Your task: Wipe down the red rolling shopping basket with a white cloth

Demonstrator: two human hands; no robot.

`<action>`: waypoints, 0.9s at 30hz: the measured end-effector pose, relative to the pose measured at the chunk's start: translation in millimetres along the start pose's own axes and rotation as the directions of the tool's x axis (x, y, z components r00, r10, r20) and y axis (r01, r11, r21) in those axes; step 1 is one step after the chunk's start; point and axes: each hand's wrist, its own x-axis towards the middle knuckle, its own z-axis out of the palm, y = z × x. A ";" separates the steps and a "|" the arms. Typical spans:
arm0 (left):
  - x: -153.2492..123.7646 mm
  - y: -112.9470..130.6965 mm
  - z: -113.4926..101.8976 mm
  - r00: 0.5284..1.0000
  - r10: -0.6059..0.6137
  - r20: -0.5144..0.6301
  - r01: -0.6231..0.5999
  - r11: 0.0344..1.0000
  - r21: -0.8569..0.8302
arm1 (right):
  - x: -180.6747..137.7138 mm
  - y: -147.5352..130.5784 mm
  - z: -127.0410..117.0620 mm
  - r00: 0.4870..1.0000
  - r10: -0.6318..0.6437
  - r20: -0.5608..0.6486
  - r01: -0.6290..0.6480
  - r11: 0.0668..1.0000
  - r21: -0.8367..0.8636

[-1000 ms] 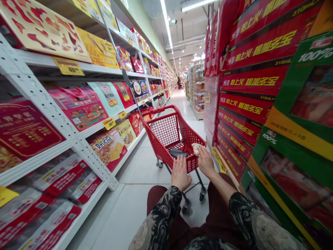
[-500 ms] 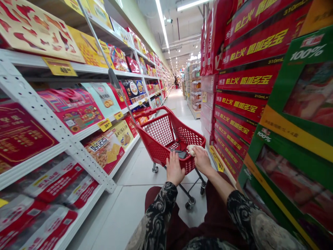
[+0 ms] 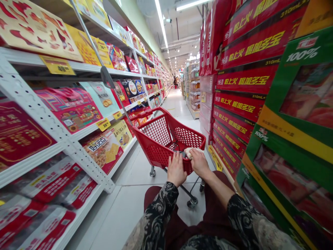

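A small red plastic shopping cart (image 3: 166,139) stands in a supermarket aisle just ahead of me. My left hand (image 3: 176,169) rests on the cart's near rim with its fingers curled over the edge. My right hand (image 3: 198,161) grips the same rim to the right and holds a crumpled pale cloth or tissue (image 3: 189,152) against it. A dark flat item (image 3: 179,150) lies in the cart's basket, mostly hidden behind my hands. A thin metal pole (image 3: 104,74) rises from the cart toward the upper left.
White shelving (image 3: 65,139) with boxed snacks and yellow price tags runs along the left. Stacked red drink cartons (image 3: 239,86) and green cartons (image 3: 291,139) wall the right. The pale tiled aisle floor (image 3: 179,100) runs far ahead, where more stacked goods (image 3: 194,90) stand.
The cart has swung slightly left and my view has shifted with it. Both hands have stayed on the rim, the right one keeping the cloth.
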 end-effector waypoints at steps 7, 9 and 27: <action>1.6 -10.0 4.3 0.999 0.025 -0.045 -0.022 0.998 0.061 | -2.9 7.8 -3.6 0.999 0.043 -0.026 -0.043 0.999 -0.005; 1.3 -7.8 7.5 0.999 0.033 -0.034 -0.030 0.996 0.084 | -6.2 -1.0 -1.7 1.000 0.017 -0.016 -0.017 1.000 0.009; 31.4 -36.5 -5.9 0.996 -0.081 -0.020 0.084 0.978 0.193 | -19.6 11.5 7.2 0.994 -0.046 -0.098 0.060 0.989 0.138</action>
